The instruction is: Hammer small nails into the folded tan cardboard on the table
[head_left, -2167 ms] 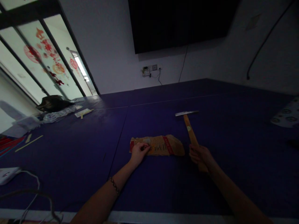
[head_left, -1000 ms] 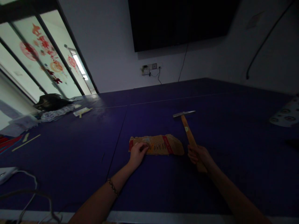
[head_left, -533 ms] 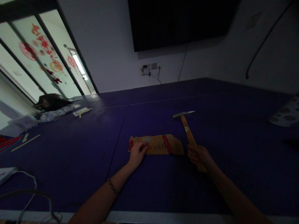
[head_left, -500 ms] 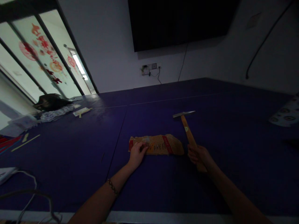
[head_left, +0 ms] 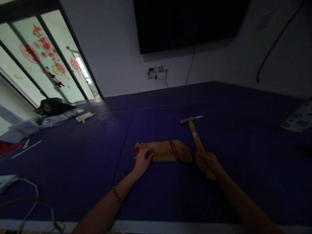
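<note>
A flat tan piece with red bands (head_left: 180, 151), perhaps cardboard, lies on the purple table (head_left: 156, 191). Several small dark nail-like pieces show in a row on its middle. My left hand (head_left: 143, 159) rests on its left part, thumb and fingers pinched together; what they hold, if anything, is too small to make out. To the right of the piece, my right hand (head_left: 206, 161) is wrapped round the wooden handle of a hammer (head_left: 197, 138). The hammer's narrow metal head points away from me, beyond the piece.
A white device with cables (head_left: 7, 182) is at the near left. Red and yellow strips (head_left: 26, 149), a black bag (head_left: 52, 106) and a small white packet (head_left: 85, 117) lie farther back. At the right edge stands a patterned whitish object (head_left: 297, 120).
My left hand has shifted very slightly left on the tan piece. The hammer and my right hand have hardly moved.
</note>
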`<state>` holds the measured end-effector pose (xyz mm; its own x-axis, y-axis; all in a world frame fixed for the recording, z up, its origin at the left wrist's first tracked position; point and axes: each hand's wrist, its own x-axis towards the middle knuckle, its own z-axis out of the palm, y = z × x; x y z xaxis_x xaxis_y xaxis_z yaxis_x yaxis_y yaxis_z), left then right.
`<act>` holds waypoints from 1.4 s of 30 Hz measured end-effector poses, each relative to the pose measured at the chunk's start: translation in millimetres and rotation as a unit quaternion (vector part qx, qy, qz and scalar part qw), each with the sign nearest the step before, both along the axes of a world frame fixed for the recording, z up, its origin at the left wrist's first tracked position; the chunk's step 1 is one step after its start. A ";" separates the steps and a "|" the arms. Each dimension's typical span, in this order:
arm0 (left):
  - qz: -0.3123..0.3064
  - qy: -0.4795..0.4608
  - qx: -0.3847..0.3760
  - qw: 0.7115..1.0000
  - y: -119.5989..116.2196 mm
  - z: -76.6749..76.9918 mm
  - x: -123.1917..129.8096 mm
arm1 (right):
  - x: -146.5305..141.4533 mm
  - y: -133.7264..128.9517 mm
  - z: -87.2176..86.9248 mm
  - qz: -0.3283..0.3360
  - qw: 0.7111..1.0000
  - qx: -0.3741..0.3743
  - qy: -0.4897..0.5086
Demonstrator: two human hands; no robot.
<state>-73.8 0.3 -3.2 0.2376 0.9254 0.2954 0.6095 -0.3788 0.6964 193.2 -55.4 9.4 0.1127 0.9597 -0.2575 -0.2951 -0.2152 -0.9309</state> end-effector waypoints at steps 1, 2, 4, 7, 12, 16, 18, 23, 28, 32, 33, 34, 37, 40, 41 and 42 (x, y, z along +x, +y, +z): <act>0.001 0.001 -0.002 1.000 -0.1 0.2 0.0 | 0.0 -0.3 0.0 -0.001 1.000 0.000 0.000; 0.003 0.001 -0.003 1.000 -0.3 0.5 0.0 | 0.0 -0.6 0.3 -0.001 1.000 0.000 0.001; 0.005 -0.003 -0.004 1.000 -0.9 1.2 0.1 | 0.0 -0.9 1.6 0.002 1.000 -0.002 0.003; 0.008 -0.010 -0.001 1.000 -1.7 2.1 0.4 | 0.2 -0.5 3.0 0.010 1.000 -0.005 0.004; 0.014 -0.016 -0.003 1.000 -0.8 2.5 0.3 | 0.8 0.3 0.9 0.004 1.000 -0.002 0.005; 0.013 -0.013 -0.001 1.000 -0.6 2.7 -0.2 | 0.3 -0.6 1.7 -0.001 1.000 -0.004 0.011; 0.009 -0.008 0.000 1.000 -1.1 3.1 -0.4 | -0.3 -0.7 3.4 -0.001 1.000 -0.009 0.013; 0.009 -0.001 0.002 1.000 -1.2 2.9 -0.4 | -1.6 -0.2 6.4 0.004 1.000 -0.019 0.013; 0.003 -0.006 -0.001 1.000 1.2 0.5 -0.9 | -2.7 -1.2 7.6 0.000 1.000 -0.022 0.010; 0.000 0.006 0.003 1.000 2.1 1.0 -1.6 | -3.1 -2.1 8.1 -0.005 1.000 -0.016 0.010; -0.001 0.008 0.005 1.000 1.8 1.7 -1.9 | -3.0 -2.1 7.7 -0.004 1.000 -0.016 0.008; -0.003 0.010 0.008 1.000 1.4 2.6 -2.2 | -2.6 -2.0 7.0 -0.003 1.000 -0.017 0.006; -0.014 0.016 0.013 1.000 -0.5 5.4 -3.4 | -1.1 -1.2 3.6 -0.002 1.000 -0.018 0.002; -0.018 0.029 0.016 0.999 -1.4 7.3 -4.2 | 0.3 -0.5 0.6 0.002 1.000 -0.015 0.001; -0.020 0.030 0.019 0.999 -1.3 7.6 -4.4 | 0.7 -0.3 0.1 0.002 1.000 -0.015 0.000; -0.024 0.029 0.024 0.999 -1.1 7.8 -4.4 | 1.0 0.0 -0.1 0.003 1.000 -0.015 -0.003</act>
<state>-78.2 -0.9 4.6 0.2992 0.8980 0.3225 0.6295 -0.4398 0.6406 194.1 -55.4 9.3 0.1093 0.9518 -0.2864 -0.2888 -0.2453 -0.9254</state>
